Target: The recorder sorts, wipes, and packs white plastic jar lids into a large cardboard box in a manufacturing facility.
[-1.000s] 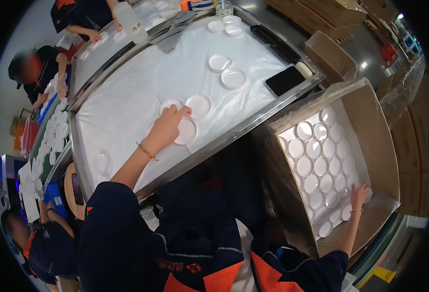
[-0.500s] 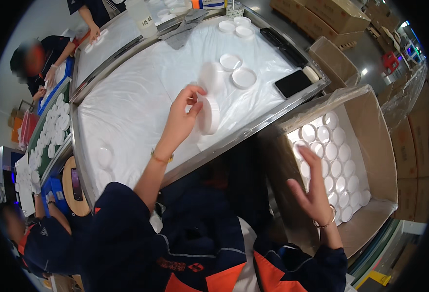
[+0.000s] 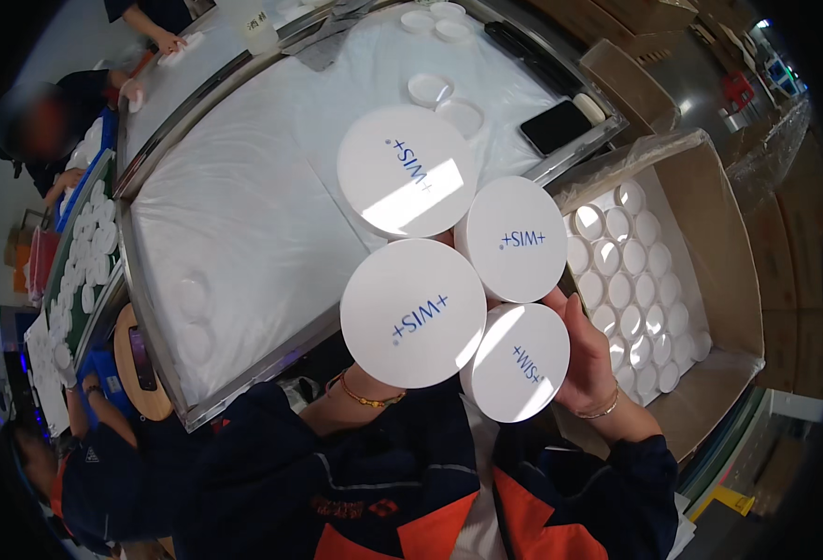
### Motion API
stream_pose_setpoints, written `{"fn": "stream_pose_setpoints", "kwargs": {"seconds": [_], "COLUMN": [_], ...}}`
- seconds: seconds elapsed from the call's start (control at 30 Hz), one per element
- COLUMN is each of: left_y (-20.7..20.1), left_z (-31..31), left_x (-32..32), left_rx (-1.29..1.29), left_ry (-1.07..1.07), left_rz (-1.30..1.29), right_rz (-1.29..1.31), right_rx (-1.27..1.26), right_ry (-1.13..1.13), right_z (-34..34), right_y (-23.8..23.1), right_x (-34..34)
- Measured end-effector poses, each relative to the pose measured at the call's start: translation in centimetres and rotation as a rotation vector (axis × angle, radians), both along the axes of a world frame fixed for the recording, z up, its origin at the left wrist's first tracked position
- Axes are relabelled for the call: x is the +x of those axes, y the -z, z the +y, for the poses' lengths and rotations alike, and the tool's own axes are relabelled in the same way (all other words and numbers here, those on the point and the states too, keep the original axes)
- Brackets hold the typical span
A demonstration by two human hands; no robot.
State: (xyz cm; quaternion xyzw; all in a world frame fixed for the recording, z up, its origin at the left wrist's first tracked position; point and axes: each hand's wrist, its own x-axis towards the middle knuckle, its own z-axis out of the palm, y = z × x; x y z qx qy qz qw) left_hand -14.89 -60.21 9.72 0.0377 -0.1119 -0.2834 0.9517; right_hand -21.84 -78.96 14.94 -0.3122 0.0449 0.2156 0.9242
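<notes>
Four round white pieces, blue print toward the camera, are being held up off the worktop (image 3: 234, 215): upper left (image 3: 402, 154), lower left (image 3: 413, 313), upper right (image 3: 516, 240), lower right (image 3: 516, 362). Step in hand: looks like the person is viewing the printed faces. Next move, my read: calling for firm, even support on both pairs, since the edges are crowding each other.

Right hand (image 3: 590, 359) is gripping the right pair from its outer side, thumb showing near the rims. Left hand (image 3: 372, 384) is mostly hiding behind the left pair; it's apparently gripping it, can't tell finger placement. Hands are sitting close, pieces in front of them.

Carton (image 3: 724, 261) is standing beside the right hand, holding rows of similar pieces (image 3: 633, 255). Two shallow round dishes (image 3: 430, 90) are lying beyond the upper left piece.
</notes>
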Motion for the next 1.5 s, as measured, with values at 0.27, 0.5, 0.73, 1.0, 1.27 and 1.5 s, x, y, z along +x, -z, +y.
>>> {"fn": "stream_pose_setpoints", "kwargs": {"seconds": [0.27,0.5,0.73,1.0,1.27,1.5], "left_y": [0.2,0.0,-0.4,-0.7,-0.5,-1.6], "left_z": [-1.3,-1.4,-1.3,-2.6,-2.7,-3.2], "left_x": [-1.8,-2.5,-2.6,-2.1,-1.8,0.4], "left_rx": [0.061,0.121,0.181,0.258,0.358,0.494], "left_ry": [-0.035,-0.081,-0.127,-0.164,-0.159,-0.270], "left_rz": [-0.002,-0.036,-0.091,-0.121,-0.103,-0.248], "right_rz": [0.156,0.142,0.095,0.095,0.112,0.116], "right_rx": [0.310,0.051,-0.038,0.028,0.398,0.270], "right_ry": [0.137,0.097,0.068,0.062,0.191,0.267], "right_z": [-0.4,-1.2,-1.6,-1.9,-2.0,-2.4], "right_y": [1.1,1.0,1.3,1.5,2.1,1.6], "right_x": [-0.6,-0.6,-1.0,-1.0,-0.1,0.5]}}
